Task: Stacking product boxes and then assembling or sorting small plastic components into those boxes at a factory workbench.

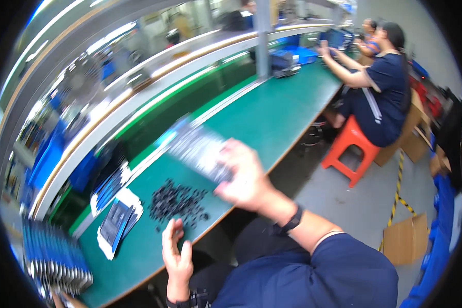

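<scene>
My right hand [244,177] is raised over the green workbench, its thumb and fingers closed on a flat, greyish packet [197,151]. Motion smears the packet; it looks partly see-through, with a light blue far end. Lower down, my left hand [178,262] is at the bench's front edge, palm up, fingers apart and holding nothing. Just beyond it lies a loose heap of small black pieces [174,201]. Left of the heap, several flat blue-and-white packages [118,220] overlap one another on the bench top.
Packed rows of blue packages [56,251] stand at the bench's left end. A rail and shelf [154,77] run along the back. Farther right, a co-worker [382,97] sits on an orange stool [350,149] at the same green bench [272,110]. A cardboard box [405,238] rests on the floor.
</scene>
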Tool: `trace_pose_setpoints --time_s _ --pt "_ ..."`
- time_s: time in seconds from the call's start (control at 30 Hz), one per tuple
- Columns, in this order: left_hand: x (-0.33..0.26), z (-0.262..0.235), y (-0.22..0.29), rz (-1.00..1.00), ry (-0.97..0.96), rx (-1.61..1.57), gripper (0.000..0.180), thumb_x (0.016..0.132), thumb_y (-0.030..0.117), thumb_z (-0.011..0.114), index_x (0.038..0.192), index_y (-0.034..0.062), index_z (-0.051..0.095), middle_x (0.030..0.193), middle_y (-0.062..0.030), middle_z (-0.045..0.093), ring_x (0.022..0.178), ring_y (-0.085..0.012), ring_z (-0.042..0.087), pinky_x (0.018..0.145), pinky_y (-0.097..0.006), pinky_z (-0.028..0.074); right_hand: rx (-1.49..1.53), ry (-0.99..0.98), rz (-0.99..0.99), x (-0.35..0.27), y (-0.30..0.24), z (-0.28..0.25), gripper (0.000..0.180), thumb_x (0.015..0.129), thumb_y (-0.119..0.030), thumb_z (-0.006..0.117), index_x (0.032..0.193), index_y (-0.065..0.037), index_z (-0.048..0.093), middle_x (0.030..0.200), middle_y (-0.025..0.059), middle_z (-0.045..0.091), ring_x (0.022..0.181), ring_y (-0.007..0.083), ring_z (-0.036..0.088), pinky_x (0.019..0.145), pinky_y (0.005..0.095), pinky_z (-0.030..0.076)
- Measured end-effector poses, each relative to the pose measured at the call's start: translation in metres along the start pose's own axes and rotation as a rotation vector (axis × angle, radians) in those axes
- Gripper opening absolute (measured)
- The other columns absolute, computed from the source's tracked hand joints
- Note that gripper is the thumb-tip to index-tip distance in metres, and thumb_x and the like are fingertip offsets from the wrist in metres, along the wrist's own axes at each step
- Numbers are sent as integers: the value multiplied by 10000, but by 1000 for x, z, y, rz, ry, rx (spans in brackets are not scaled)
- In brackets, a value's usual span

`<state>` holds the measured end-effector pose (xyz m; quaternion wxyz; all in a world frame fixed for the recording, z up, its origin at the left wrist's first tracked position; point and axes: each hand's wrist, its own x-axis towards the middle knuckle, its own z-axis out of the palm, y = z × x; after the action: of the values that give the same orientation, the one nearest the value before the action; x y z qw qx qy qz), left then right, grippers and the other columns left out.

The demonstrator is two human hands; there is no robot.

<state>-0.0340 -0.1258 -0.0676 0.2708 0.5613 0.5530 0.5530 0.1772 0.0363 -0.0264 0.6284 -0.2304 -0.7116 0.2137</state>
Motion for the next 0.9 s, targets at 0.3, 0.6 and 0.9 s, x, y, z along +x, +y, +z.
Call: trace_pose_setpoints --time_s 0.3,0.6,0.9 --pt "20 23 -21 -112 -29 -356 553 1000 268 460 1426 -44 294 1418 -202 411 1261 -340 476 998 -440 465 267 -500 -255 -45 -3 43 799 765 -380 754 1431 -120 397 1528 230 221 1393 451 226 1107 553 255" --pt "33 25 0 -133 133 -660 519 1010 302 449 1434 29 327 1439 -152 402 1296 -341 442 909 -533 514 3 -341 -197 -3 42 34 628 847 -418 649 1360 -105 467 1463 212 337 1350 413 318 1084 518 292" --pt "26 10 -9 -110 221 -706 734 930 599 415 1361 8 347 1216 -209 562 880 -374 671 549 -380 579 -10 -424 127 -8 38 50 499 825 -232 696 1286 -109 548 1369 161 469 1299 358 405 1069 454 346"
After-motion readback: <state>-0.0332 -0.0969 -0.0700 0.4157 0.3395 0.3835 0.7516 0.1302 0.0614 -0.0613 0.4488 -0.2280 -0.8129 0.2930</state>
